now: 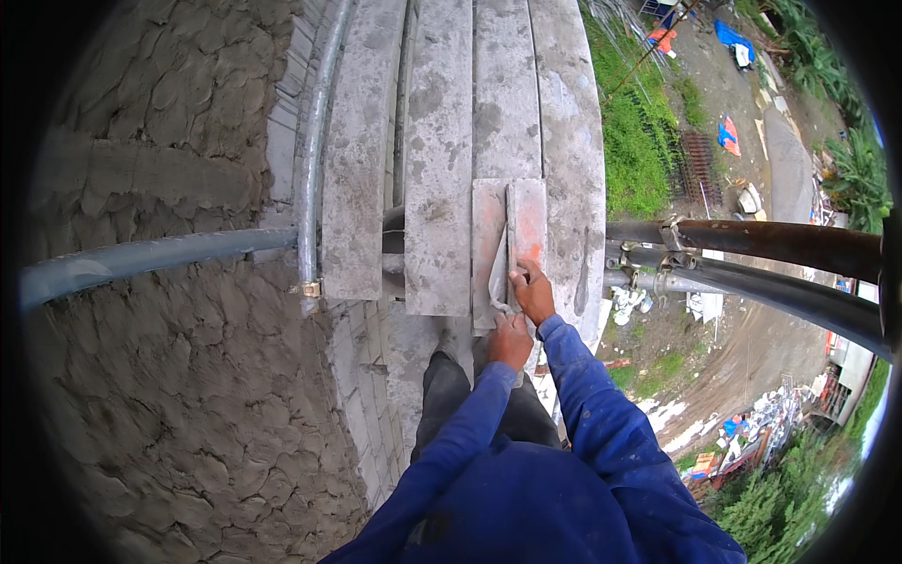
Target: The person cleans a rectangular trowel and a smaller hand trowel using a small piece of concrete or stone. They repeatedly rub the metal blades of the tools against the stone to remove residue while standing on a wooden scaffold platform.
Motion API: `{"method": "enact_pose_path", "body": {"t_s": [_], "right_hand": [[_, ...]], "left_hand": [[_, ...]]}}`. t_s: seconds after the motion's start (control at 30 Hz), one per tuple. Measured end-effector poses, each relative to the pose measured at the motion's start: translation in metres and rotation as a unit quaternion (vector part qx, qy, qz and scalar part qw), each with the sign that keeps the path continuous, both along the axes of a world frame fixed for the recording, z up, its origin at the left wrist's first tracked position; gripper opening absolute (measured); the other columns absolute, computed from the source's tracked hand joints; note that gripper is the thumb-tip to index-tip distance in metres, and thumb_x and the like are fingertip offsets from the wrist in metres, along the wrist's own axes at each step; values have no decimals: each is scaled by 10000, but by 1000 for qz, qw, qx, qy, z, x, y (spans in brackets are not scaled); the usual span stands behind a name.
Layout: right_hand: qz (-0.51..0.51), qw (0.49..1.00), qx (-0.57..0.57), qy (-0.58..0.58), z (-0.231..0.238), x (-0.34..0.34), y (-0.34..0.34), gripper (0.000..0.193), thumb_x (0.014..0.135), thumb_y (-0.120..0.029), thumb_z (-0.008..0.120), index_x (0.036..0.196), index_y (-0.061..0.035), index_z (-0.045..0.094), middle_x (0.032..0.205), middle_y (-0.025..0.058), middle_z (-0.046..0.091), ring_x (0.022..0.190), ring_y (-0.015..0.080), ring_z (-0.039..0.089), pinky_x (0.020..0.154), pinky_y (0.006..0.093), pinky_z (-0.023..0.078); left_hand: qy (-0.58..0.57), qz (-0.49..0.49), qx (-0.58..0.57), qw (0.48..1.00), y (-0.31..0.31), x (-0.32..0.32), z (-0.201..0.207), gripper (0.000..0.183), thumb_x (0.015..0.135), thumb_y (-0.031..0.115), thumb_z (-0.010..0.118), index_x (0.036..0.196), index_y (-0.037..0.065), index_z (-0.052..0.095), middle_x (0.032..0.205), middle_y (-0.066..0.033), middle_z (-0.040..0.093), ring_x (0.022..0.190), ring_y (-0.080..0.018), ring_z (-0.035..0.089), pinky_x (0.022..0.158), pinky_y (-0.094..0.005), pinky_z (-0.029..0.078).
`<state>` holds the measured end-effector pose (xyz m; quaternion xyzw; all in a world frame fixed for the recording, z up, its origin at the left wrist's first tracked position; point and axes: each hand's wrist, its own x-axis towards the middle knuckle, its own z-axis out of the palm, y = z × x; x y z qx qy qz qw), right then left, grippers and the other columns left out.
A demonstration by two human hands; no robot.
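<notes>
Nearest the body, the left hand (510,340) closes on the handle of a pointed trowel (498,279), tip forward. Just ahead, the right hand (534,293) curls against a reddish plastering float (529,224), lengthwise forward under the blade; whether it pinches is unclear. Beyond run mottled scaffold planks (437,122).

Matt, scuffed board (530,218), shiny metal pipe (318,146), rough mortar wall (197,395), cloth sleeves (601,390)
</notes>
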<state>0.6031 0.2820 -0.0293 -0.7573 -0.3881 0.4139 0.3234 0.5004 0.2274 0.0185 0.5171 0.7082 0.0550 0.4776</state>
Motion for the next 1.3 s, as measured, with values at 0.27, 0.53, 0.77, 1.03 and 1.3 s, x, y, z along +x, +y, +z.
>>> {"method": "enact_pose_path", "body": {"t_s": [0.27,0.53,0.77,1.03,1.3], "right_hand": [[15,999,-21,-24,7,-6,1,336,928,-197,674,1239,-77,626,990,249,723,941,387,715,834,450,543],[22,998,-48,-15,8,-8,5,366,937,-204,667,1264,-48,612,939,205,713,846,293,693,791,396,537],[27,999,-37,-30,0,-2,3,365,947,-208,668,1271,-49,611,935,188,716,839,265,687,777,379,532],[22,998,-46,-40,1,4,5,348,926,-198,682,1241,-57,635,985,238,723,910,360,713,831,420,540],[25,998,-60,-28,16,-9,13,346,930,-199,670,1244,-57,633,1004,240,719,933,358,707,846,414,536]], "left_hand": [[-29,30,30,999,133,-53,34,506,957,439,565,1083,-51,595,1074,-312,680,1020,-470,661,892,-530,505],[15,-42,4,999,-30,-95,-1,411,918,375,623,1088,19,504,983,-293,690,917,-496,663,807,-572,515],[119,-73,-4,990,-47,-78,-2,414,932,338,612,1177,43,459,1007,-246,696,945,-474,673,824,-562,515],[150,-85,1,985,-27,-91,24,355,930,354,611,1121,78,495,1036,-192,672,950,-426,688,777,-544,543],[92,-110,72,987,1,-134,-13,365,930,371,631,1072,50,530,1010,-208,669,935,-452,657,810,-550,508]]}}
